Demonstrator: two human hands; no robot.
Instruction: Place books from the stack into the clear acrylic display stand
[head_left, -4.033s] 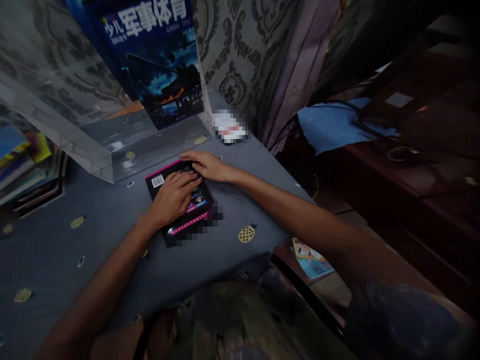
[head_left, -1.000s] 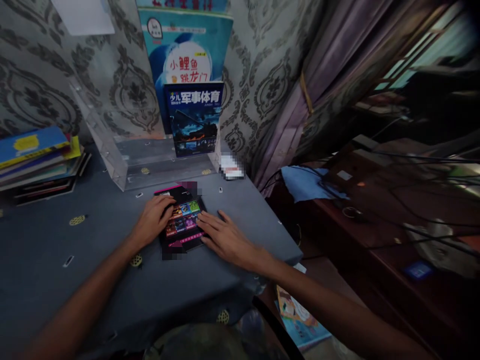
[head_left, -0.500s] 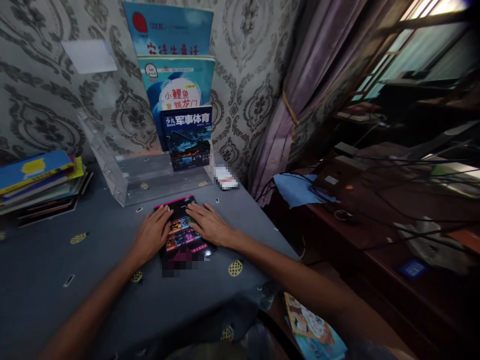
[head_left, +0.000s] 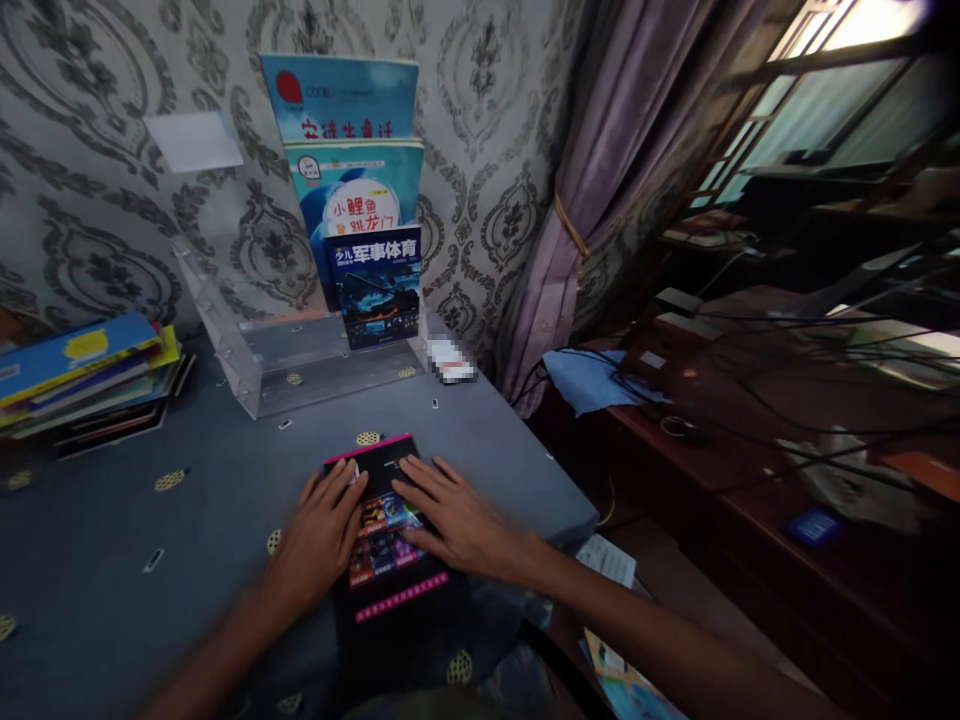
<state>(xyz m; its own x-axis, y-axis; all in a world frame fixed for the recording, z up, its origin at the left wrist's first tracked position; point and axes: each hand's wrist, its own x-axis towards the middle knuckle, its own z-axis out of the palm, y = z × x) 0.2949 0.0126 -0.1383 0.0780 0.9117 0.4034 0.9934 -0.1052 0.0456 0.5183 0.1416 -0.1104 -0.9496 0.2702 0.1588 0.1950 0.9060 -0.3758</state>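
With both of my palms lying flat on it, the black book (head_left: pixel 386 530) with the pink edge rests face-up near the front edge of the table (head_left: pixel 187 520), its lower end reaching toward the table's lip. My left hand (head_left: pixel 324 535) covers the book's left side, fingers spread and extended, pinching nothing; my right hand (head_left: pixel 450 518) presses on the right side in the same way, fingers splayed across the coloured picture panels. Neither hand has closed around the book, so I judge the step in hand to be positioning or squaring the book on the cloth, not lifting it. The next move, as I read it, calls for getting fingertips under an edge, since flat palms give no purchase for a lift; the pink top edge is clear of both hands. Beyond the book, the clear acrylic rack (head_left: pixel 300 355) stands against the wall, well apart from my hands. Its right end carries three upright books: the dark military-themed book (head_left: pixel 379 290) in front, the teal fish book (head_left: pixel 352 195) behind it, and the blue book (head_left: pixel 337 95) at the rear. The rack's left portion shows no books. A stack of books (head_left: pixel 90 375) lies at the far left of the table.
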